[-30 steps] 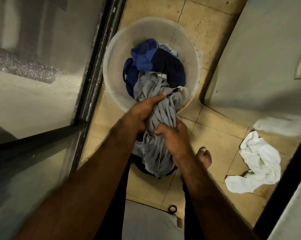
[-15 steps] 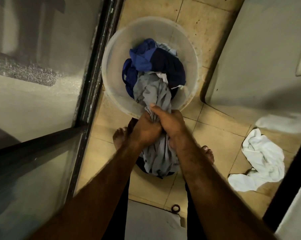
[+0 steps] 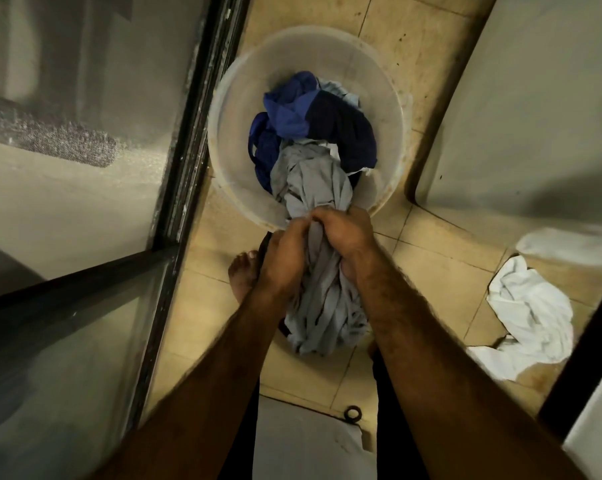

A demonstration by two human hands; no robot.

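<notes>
Grip matters most here: my left hand (image 3: 285,261) and right hand (image 3: 348,237) sit side by side, both with fingers curled tight into the grey garment (image 3: 322,306), just at the near edge of the tub (image 3: 382,105). To wring it well, I judge the 2 fists should twist against each other, close together and firm. They should work along the bundle bit by bit, so the drip falls into the tub and not on my bare foot (image 3: 242,275) or the tiled floor (image 3: 431,258).

The garment is pale grey and roped into long twisted folds. Its lower end hangs below my hands toward the floor, while its upper end runs over the rim and lies inside the tub. It looks limp and heavy, probably wet.

Farther in, blue clothes (image 3: 292,105) are heaped against it, some bright, some near navy. Off to my right, a white cloth (image 3: 531,313) lies crumpled on the floor, well apart.
</notes>
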